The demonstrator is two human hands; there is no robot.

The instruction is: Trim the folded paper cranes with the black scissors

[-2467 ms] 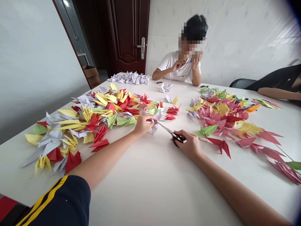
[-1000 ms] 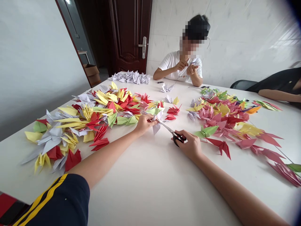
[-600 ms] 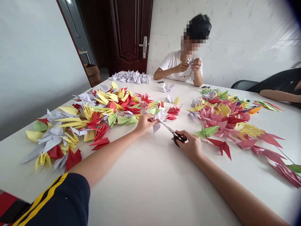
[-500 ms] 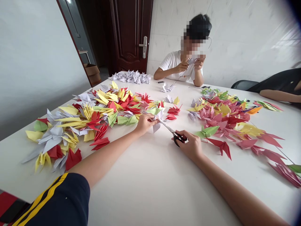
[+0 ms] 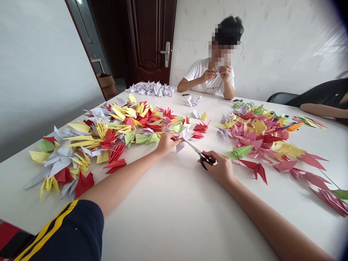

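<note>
L hand (image 5: 166,142) pinches a white folded piece (image 5: 182,135) near the middle of the tabletop (image 5: 174,210), right at the inner edge of the mixed-colour pile (image 5: 108,134); fingers are clenched on the paper w/ the thumb on top. R hand (image 5: 221,168) is closed round the black loops of the scissors (image 5: 198,151), blades aimed toward the far-left corner, tips meeting the white piece just beside the L fingertips. Blades are too thin here to say if they're apart or together. To do this snip well, IMO: hold the paper taut and slightly off the pile so no neighbouring fold gets between the blades, keep the L fingertips behind the cut line, cut w/ the tips only, and rest the R wrist on the tabletop for steadiness. The risk is nicking a finger or a red or green piece touching the white one. A green folded piece (image 5: 239,151) lies just beside the R hand, at the near edge of the pink-red pile (image 5: 261,136) on the right half. A white pile (image 5: 152,88) sits at the far-left corner. Across the far edge a person's hands (image 5: 217,74) work something small near the face; another person's arm (image 5: 320,108) rests at the right edge. Containers: none on the tabletop, all paper lies loose. The only one is a cardboard box (image 5: 104,82) on the floor by the door, flaps open, contents not visible.
</note>
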